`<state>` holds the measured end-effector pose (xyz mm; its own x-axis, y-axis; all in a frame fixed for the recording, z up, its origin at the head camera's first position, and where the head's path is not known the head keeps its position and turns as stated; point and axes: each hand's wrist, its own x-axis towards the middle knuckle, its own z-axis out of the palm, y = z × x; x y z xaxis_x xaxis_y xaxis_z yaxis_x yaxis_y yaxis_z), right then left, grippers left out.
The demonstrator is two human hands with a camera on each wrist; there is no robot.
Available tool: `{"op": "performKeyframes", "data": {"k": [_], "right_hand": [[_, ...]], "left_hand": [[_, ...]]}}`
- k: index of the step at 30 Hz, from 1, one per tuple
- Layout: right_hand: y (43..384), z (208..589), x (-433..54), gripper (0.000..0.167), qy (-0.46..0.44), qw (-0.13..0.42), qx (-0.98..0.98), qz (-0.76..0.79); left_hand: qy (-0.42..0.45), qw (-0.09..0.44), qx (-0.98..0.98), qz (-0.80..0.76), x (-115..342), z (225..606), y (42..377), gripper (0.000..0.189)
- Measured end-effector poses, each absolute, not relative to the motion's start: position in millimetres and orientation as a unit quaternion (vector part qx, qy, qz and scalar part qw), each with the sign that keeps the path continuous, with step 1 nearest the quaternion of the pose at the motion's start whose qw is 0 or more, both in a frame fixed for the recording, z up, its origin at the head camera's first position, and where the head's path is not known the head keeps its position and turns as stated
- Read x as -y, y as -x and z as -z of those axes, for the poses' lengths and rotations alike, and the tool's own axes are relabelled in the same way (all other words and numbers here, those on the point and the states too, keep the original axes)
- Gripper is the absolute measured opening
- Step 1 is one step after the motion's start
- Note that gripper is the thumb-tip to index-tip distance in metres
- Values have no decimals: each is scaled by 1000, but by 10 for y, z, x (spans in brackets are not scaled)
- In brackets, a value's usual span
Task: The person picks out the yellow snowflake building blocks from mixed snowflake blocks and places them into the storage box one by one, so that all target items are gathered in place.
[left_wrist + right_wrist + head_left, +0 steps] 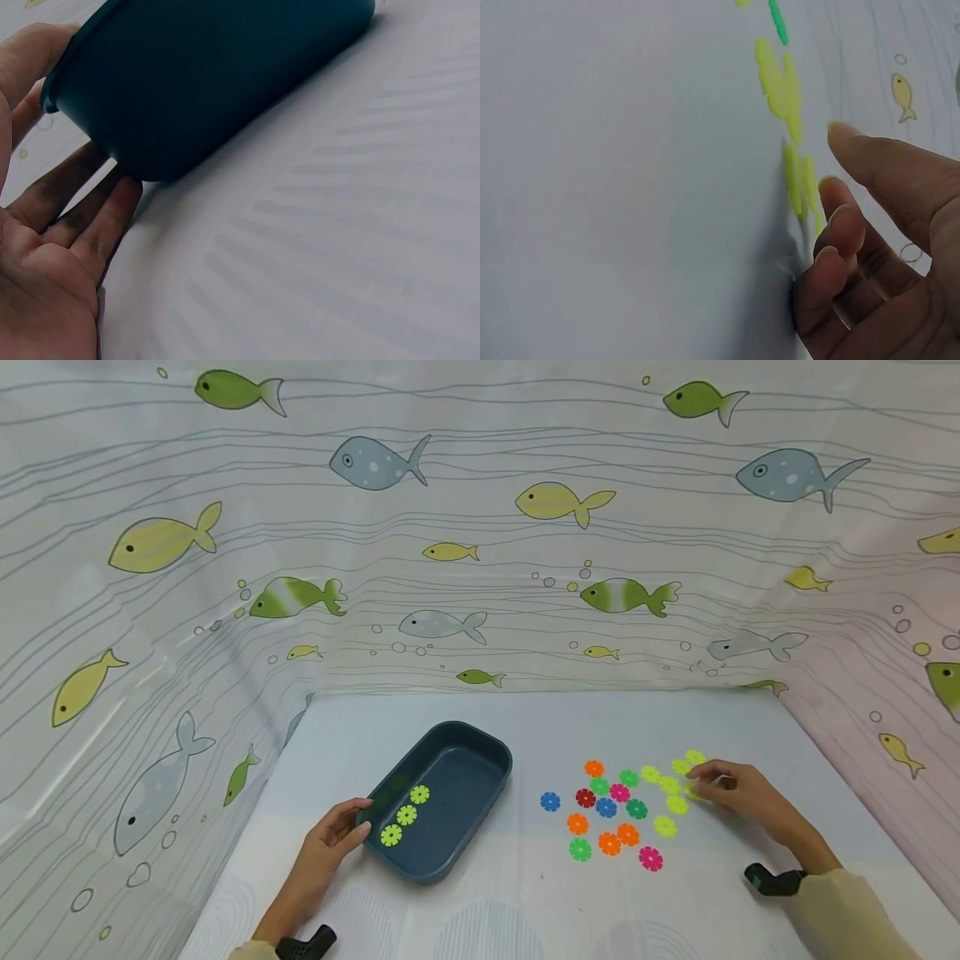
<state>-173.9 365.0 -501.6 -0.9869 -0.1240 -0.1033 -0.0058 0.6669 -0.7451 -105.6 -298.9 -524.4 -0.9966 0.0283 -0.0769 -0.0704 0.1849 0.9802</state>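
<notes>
My left hand (pixel 322 853) grips the near left end of a dark blue rectangular basin (pixel 459 789), thumb on the rim. In the left wrist view the other fingers (pixel 105 225) reach against the basin's outer wall. Inside the basin, three yellow notched plastic discs (pixel 407 815) lie in a slanting row. My right hand (pixel 738 789) is low at the right side of the loose discs, right by several yellow discs (pixel 670 785). The right wrist view shows its thumb apart from loosely curled fingers (pixel 840 232), nothing between them.
Left of the yellow ones lie other notched discs: orange (pixel 610 844), blue (pixel 551 802), green (pixel 581 849), pink (pixel 651 859) and dark red (pixel 586 798). A fish-patterned curtain (pixel 525 577) closes off the back and sides of the white table (pixel 517 902).
</notes>
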Motion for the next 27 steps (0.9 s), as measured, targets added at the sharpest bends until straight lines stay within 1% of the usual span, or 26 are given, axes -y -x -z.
{"op": "performKeyframes", "data": {"k": [10,18,27], "right_hand": [[1734,5079,-3674,42,35,60,-922,381],[1743,5105,-3707,47,19,70,-929,364],[1753,5075,-3691,43,18,89,-926,365]], "left_hand": [[17,41,-767,-640,2991,5256,1048,50],[20,44,-769,-637,2991,5245,1065,50],[19,40,-768,-639,2988,5252,1050,51]]}}
